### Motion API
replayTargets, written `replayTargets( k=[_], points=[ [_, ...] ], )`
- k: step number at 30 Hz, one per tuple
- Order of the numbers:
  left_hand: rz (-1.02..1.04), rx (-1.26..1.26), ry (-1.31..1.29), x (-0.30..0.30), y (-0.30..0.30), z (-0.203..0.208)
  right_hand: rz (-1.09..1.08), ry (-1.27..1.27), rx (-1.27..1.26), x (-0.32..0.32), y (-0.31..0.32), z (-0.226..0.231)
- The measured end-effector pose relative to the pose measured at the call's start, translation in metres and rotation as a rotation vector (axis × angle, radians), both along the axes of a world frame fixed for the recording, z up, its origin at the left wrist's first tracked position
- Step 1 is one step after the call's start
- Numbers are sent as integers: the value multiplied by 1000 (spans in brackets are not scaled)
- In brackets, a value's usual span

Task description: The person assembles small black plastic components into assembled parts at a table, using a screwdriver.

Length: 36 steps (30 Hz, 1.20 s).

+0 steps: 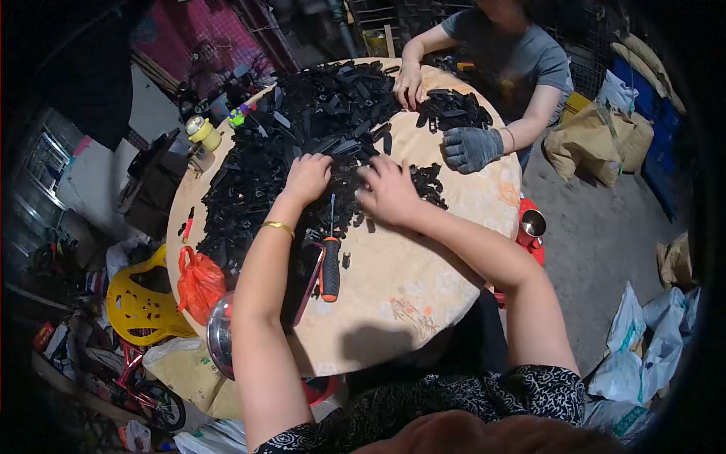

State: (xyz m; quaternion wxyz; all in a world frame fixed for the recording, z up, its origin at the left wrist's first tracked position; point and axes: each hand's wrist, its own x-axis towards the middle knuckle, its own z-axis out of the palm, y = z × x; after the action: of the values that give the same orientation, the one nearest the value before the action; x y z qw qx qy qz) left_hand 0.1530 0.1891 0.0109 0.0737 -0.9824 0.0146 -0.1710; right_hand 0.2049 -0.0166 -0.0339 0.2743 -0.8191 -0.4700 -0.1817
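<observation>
- The left hand [308,178] is at the black pieces [274,147]; its grip cannot be told.
- The right hand [390,192] is apart from it, fingers spread.
- A screwdriver [330,271] lies near.

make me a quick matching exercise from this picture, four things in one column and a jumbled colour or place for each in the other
Things
1. screwdriver
2. red plastic bag
3. grey glove
4. black pieces

Places or colours
A. worn by the co-worker across the table
B. heaped around the left hand and right hand of the camera wearer
C. black and orange at the handle
D. at the table's left edge, above a yellow chair

Right pairs: 1-C, 2-D, 3-A, 4-B
</observation>
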Motion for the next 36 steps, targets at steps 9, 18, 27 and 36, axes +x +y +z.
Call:
replayTargets(
  k=[9,18,27,36],
  points=[
    [16,-55,-60,-1,-16,5,32,-226,-100,13,15,-14],
    [174,-5,17,-11,-35,5,-7,159,77,35,-33,22],
    [51,-216,408,35,-102,-22,-167,191,-111,25,-72,-14],
    [171,-673,-63,87,-123,-28,-213,165,292,99,-2,-32]
  ],
)
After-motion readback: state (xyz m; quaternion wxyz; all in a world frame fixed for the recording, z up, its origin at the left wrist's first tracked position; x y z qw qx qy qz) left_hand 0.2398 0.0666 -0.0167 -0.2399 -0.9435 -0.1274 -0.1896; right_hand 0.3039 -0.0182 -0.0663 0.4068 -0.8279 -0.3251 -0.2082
